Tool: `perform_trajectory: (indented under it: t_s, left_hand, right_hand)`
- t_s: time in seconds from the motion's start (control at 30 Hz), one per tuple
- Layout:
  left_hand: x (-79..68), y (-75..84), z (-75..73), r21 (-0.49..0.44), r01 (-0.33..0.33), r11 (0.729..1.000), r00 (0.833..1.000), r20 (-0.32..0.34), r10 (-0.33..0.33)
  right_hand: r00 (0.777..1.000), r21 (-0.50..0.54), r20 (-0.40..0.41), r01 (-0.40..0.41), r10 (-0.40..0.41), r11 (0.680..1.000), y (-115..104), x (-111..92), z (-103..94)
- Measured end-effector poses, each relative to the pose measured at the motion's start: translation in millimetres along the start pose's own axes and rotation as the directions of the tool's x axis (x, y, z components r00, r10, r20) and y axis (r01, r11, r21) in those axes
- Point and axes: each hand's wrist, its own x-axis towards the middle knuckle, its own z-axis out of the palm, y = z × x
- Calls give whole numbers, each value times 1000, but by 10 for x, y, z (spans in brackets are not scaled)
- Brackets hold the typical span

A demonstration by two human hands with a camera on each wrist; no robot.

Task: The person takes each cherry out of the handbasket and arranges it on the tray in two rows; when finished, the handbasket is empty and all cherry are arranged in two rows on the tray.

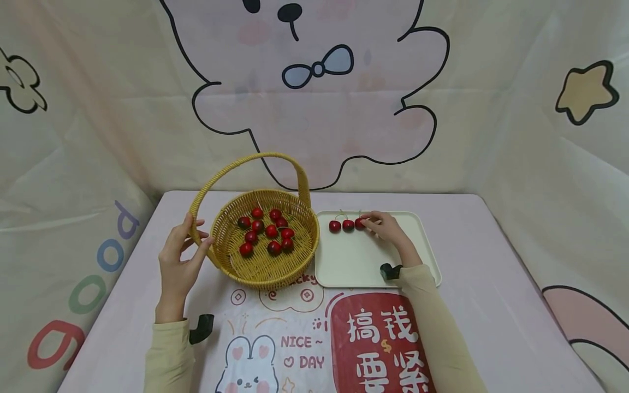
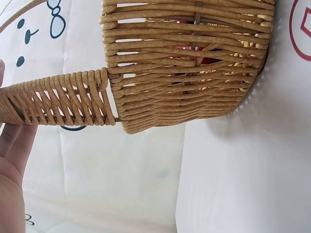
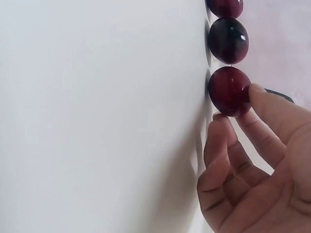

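In the head view a yellow woven basket [image 1: 238, 270] with a tall arched handle [image 1: 270, 155] holds several dark red cherries [image 1: 272, 231]. My left hand [image 1: 178, 267] grips the foot of that handle on the basket's left side, thumb near the rim. To the right, on a pale rectangular tray [image 1: 361, 259], three cherries stand in a row near the far edge. The rightmost cherry [image 3: 227, 91] is pinched by the thumb and fingertips of my right hand [image 1: 388, 229]. Beside it in the right wrist view is the middle cherry [image 3: 228, 41].
Basket and tray stand side by side on a white-covered table [image 1: 472, 262]. A printed mat [image 1: 295, 327] with a bunny and red lettering lies in front of them. Cartoon-printed cloth [image 1: 368, 131] hangs behind and at both sides.
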Motion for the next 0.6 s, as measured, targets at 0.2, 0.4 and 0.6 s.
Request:
perform_trajectory:
  t_s: [0.2,0.4,0.6]
  left_hand:
    - [1,-10,-2,-4,-9,1000,1000,0,9]
    - [0,-18,-6,-10,-9,1000,1000,1,9]
    - [-34,-108,-1,-9,4,1000,1000,7,-4]
  right_hand:
    - [999,1,33,18,-18,1000,4,-12,-25]
    - [998,-13,62,31,-30,999,-19,-25,-27]
    - [999,-46,50,14,-12,999,-21,-17,-16]
